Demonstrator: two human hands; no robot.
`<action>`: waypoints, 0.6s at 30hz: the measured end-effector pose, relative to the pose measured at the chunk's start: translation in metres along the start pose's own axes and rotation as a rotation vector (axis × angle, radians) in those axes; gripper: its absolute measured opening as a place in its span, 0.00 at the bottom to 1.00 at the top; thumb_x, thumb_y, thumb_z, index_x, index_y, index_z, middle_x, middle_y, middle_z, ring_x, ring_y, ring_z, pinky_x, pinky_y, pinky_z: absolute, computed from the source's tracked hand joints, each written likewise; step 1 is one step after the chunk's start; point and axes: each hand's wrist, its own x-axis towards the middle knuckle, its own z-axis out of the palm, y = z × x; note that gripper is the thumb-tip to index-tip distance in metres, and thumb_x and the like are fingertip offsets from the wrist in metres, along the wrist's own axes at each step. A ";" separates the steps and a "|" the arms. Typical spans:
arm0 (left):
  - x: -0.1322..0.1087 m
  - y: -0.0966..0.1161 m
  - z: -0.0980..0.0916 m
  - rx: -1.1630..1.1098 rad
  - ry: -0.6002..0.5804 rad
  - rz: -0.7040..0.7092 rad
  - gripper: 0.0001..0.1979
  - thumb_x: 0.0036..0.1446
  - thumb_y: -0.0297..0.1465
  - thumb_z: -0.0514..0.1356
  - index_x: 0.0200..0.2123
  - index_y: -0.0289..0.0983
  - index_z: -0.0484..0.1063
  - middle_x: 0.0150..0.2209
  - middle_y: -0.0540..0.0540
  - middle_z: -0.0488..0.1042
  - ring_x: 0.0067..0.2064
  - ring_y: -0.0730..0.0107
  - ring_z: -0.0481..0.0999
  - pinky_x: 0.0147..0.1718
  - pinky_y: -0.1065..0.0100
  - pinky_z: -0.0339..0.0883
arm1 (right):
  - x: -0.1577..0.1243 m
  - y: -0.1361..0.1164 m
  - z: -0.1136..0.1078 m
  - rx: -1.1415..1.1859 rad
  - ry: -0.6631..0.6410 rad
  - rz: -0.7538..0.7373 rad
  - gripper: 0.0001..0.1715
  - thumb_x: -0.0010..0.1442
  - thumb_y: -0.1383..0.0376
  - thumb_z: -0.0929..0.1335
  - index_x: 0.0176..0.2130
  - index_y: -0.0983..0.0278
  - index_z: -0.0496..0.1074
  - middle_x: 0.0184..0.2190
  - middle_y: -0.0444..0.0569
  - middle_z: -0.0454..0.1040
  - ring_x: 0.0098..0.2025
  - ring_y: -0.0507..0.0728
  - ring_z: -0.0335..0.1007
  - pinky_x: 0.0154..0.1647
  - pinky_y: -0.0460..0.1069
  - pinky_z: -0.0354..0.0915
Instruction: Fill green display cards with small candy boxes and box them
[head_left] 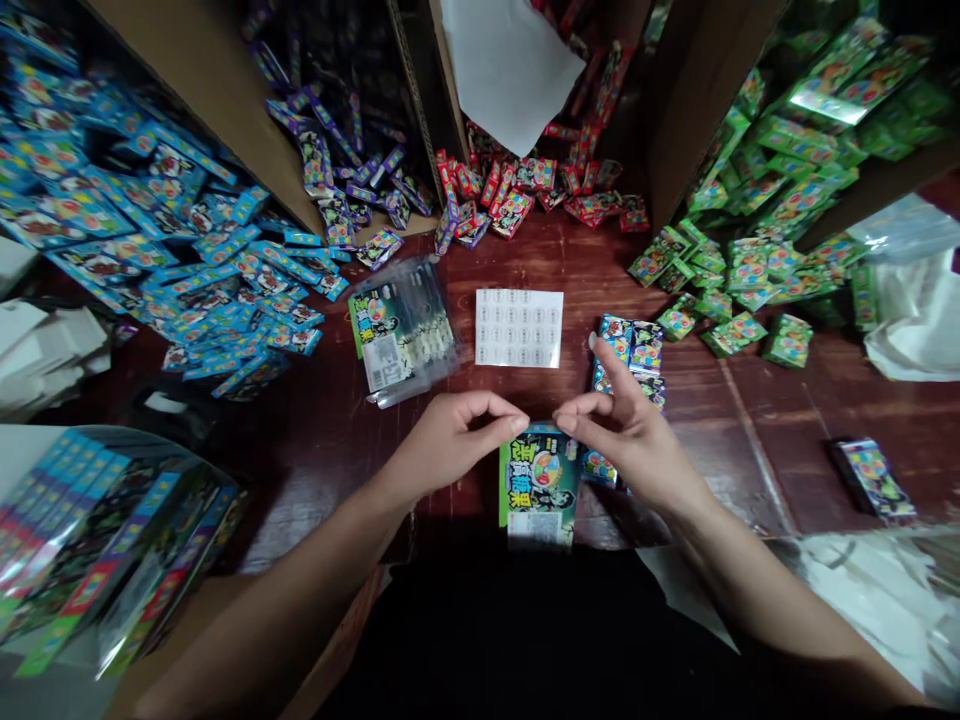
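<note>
A green and black printed candy packet [541, 480] lies close to my body, with a blue strip along its top edge. My left hand [469, 435] pinches thumb and forefinger at the packet's top left corner. At the top right, my right hand [626, 435] pinches in the same way, with another finger raised. What exactly sits between the fingertips is too small to make out, but both pinches meet the packet's upper edge. Small blue and purple candy boxes [646, 345] stand grouped beside and partly under my right hand.
Beyond my hands lie a sticker sheet [518, 328] and a stack of clear printed bags [405, 335]. Cardboard cartons spill blue boxes [187, 230], purple boxes [352, 190], red boxes [517, 185] and green boxes [757, 265]. Filled packets [97, 540] stand at left; one box [874, 478] lies right.
</note>
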 end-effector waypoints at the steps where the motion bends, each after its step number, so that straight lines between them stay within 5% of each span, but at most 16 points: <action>1: -0.001 -0.002 0.000 -0.025 -0.016 0.011 0.08 0.60 0.37 0.65 0.39 0.39 0.80 0.41 0.45 0.82 0.43 0.64 0.80 0.46 0.60 0.74 | -0.003 0.000 -0.003 -0.005 -0.016 0.000 0.51 0.63 0.61 0.72 0.73 0.52 0.41 0.37 0.44 0.79 0.39 0.55 0.77 0.47 0.54 0.74; 4: -0.005 -0.009 0.004 -0.088 -0.012 0.055 0.08 0.57 0.34 0.68 0.40 0.39 0.79 0.45 0.45 0.81 0.47 0.63 0.80 0.50 0.59 0.73 | -0.011 -0.005 -0.014 -0.053 -0.086 -0.040 0.45 0.67 0.61 0.68 0.72 0.51 0.43 0.41 0.46 0.79 0.46 0.56 0.77 0.54 0.57 0.72; 6: -0.005 -0.013 0.008 -0.102 0.017 0.073 0.06 0.58 0.33 0.67 0.39 0.39 0.78 0.45 0.44 0.81 0.47 0.64 0.80 0.51 0.59 0.73 | -0.011 -0.014 -0.022 -0.174 -0.103 -0.123 0.35 0.68 0.61 0.68 0.69 0.51 0.54 0.46 0.47 0.78 0.51 0.56 0.75 0.57 0.58 0.69; 8: -0.003 -0.015 0.011 -0.107 0.035 0.077 0.04 0.59 0.32 0.66 0.37 0.38 0.78 0.44 0.44 0.80 0.46 0.64 0.80 0.50 0.59 0.73 | -0.006 -0.029 -0.026 -0.363 -0.128 -0.228 0.20 0.67 0.61 0.69 0.57 0.53 0.70 0.49 0.49 0.75 0.55 0.58 0.71 0.60 0.59 0.66; 10: -0.001 -0.015 0.013 -0.102 0.031 0.076 0.04 0.59 0.31 0.66 0.36 0.37 0.78 0.43 0.44 0.80 0.45 0.65 0.80 0.49 0.60 0.73 | 0.002 -0.043 -0.026 -0.540 -0.220 -0.296 0.08 0.64 0.60 0.71 0.45 0.57 0.74 0.49 0.50 0.72 0.57 0.61 0.67 0.61 0.59 0.64; 13: 0.002 -0.011 0.013 -0.089 0.017 0.071 0.04 0.59 0.31 0.66 0.36 0.37 0.78 0.42 0.44 0.81 0.43 0.66 0.80 0.47 0.61 0.74 | 0.014 -0.051 -0.019 -0.704 -0.371 -0.320 0.05 0.62 0.63 0.71 0.40 0.59 0.72 0.47 0.51 0.71 0.54 0.61 0.67 0.56 0.58 0.67; 18: 0.001 -0.010 0.012 -0.095 0.027 0.065 0.04 0.59 0.31 0.65 0.37 0.37 0.78 0.43 0.44 0.81 0.45 0.64 0.80 0.49 0.60 0.74 | 0.021 -0.038 -0.010 -0.846 -0.301 -0.331 0.14 0.62 0.65 0.71 0.48 0.59 0.70 0.47 0.52 0.69 0.50 0.61 0.68 0.50 0.58 0.69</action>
